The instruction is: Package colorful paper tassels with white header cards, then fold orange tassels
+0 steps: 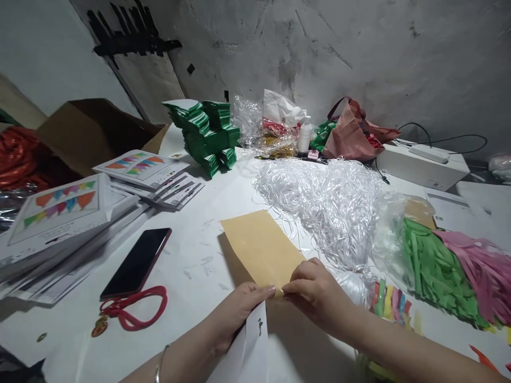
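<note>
A tan paper sheet (pixel 265 247) is held up at a slant over the white table, its near edge toward me. At its near left corner my left hand (pixel 243 308) grips it, thumb on top. A white printed paper (pixel 254 340) runs down from under that hand; whether it is joined to the tan sheet I cannot tell. My right hand (pixel 315 287) pinches the near right part of the same edge, its fingertips close to my left thumb. Something small and shiny shows between the fingertips, too small to name. The underside of the sheet is hidden.
Left lie a phone (pixel 136 261) with a red strap (pixel 146 311) and printed packets (pixel 59 223). Green cut-outs (pixel 211 138) stand behind. White string (pixel 327 199) heaps at right, near green tissue tassels (pixel 435 271), pink tassels (pixel 483 271) and a white box (pixel 423 165).
</note>
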Motion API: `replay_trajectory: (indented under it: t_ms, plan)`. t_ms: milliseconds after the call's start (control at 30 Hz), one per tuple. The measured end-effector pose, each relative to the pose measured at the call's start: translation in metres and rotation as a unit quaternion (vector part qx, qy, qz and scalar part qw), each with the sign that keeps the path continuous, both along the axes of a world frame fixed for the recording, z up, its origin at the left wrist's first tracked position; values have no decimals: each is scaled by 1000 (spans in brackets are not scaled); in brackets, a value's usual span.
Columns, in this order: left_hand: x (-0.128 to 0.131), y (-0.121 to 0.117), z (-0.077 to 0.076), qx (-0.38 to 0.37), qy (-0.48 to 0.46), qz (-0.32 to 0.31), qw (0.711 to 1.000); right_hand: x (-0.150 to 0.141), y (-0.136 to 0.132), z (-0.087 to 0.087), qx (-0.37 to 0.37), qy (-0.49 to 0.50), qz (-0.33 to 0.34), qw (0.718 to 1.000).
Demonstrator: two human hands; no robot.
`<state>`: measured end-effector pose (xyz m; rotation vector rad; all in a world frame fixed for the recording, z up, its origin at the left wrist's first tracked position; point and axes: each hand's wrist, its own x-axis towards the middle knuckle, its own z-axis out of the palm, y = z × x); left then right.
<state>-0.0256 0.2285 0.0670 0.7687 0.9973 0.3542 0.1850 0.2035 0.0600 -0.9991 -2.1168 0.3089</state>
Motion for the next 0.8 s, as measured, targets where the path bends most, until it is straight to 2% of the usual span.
replay_trajectory:
  t_ms: [233, 367, 633, 800]
  plan:
    - [5, 0, -1, -7, 3, 4, 1000, 5, -2, 6, -72, -9, 11, 997]
    - [6, 1, -3, -8, 10, 8, 1000, 0, -4, 5, -1, -9, -7, 1000]
    - [10, 3, -1, 10, 37, 8, 999, -3, -7, 5, 154, -128, -5, 980]
    - [12, 2, 2, 21, 35, -5, 999, 1, -10, 1, 195, -147, 18, 970]
